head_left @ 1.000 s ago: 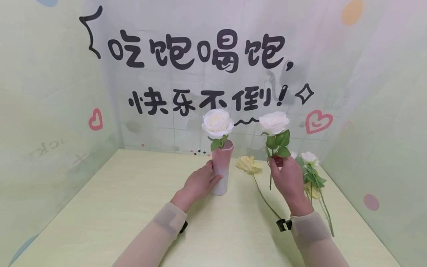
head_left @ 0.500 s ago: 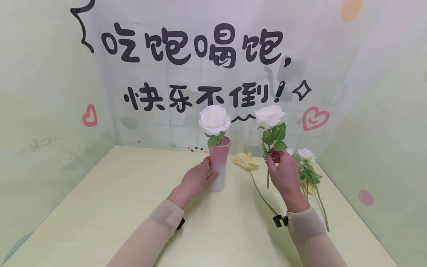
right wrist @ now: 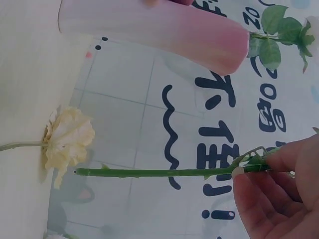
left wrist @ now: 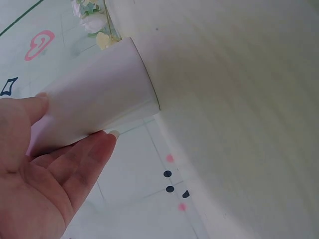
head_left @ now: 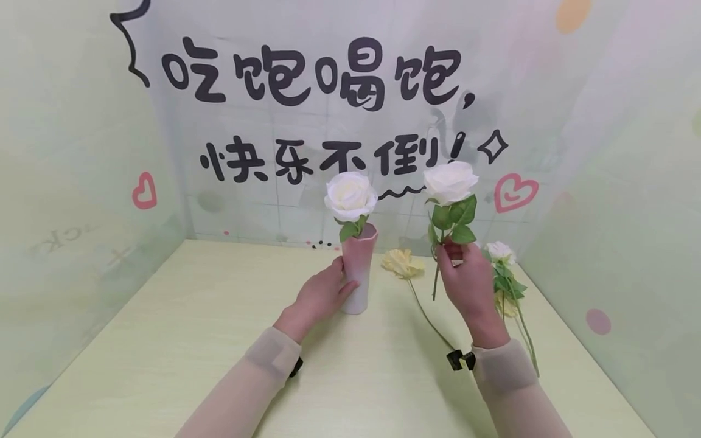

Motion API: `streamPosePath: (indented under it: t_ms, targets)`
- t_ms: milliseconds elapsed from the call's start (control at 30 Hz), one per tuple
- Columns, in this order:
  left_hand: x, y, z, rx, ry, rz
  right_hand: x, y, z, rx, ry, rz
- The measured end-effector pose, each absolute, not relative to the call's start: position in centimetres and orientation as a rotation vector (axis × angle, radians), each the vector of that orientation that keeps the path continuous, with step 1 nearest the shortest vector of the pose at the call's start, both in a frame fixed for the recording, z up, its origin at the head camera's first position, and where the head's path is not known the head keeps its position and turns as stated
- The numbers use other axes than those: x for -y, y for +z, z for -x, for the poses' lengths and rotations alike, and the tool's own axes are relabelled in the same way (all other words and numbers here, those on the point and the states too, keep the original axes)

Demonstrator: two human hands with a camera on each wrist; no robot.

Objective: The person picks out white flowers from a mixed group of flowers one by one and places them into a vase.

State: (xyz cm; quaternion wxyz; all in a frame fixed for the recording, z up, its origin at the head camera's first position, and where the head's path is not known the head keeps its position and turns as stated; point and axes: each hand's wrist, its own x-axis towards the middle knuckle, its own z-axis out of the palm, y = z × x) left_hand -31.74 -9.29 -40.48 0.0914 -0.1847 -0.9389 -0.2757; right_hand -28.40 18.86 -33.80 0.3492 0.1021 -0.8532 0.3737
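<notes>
Left hand: the left hand point(head_left: 323, 295) steadies a pink vase point(head_left: 358, 267) standing upright on the pale bench point(head_left: 181, 340), fingers point(left wrist: 87, 159) and thumb wrapped around its lower body.
Vase: one white rose point(head_left: 350, 196) stands in its mouth.
Right hand: the right hand point(head_left: 468, 286) pinches the stem of a second white rose point(head_left: 450, 182), held upright in the air to the right of the vase, clear of the bench.
Bench: a yellow flower point(head_left: 402, 263) lies between vase and right hand; more white and yellow blooms point(head_left: 501, 252) lie behind that hand.
</notes>
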Motion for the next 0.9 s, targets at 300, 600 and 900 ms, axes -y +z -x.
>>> streamPosePath:
  t_ms: [300, 600, 900]
  targets:
    - [9.3, -40.4, 31.8, 2.796, -0.835, 0.543, -18.0, -31.3, 28.3, 2.103, 1.039, -0.296]
    - [9.3, -40.4, 31.8, 2.806, -0.812, 0.537, -16.4, -26.0, 28.3, 1.987, 1.256, -0.341]
    - [9.3, -40.3, 31.7, 2.82, -0.834, 0.524, -14.5, -24.1, 29.0, 1.807, 1.384, -0.468]
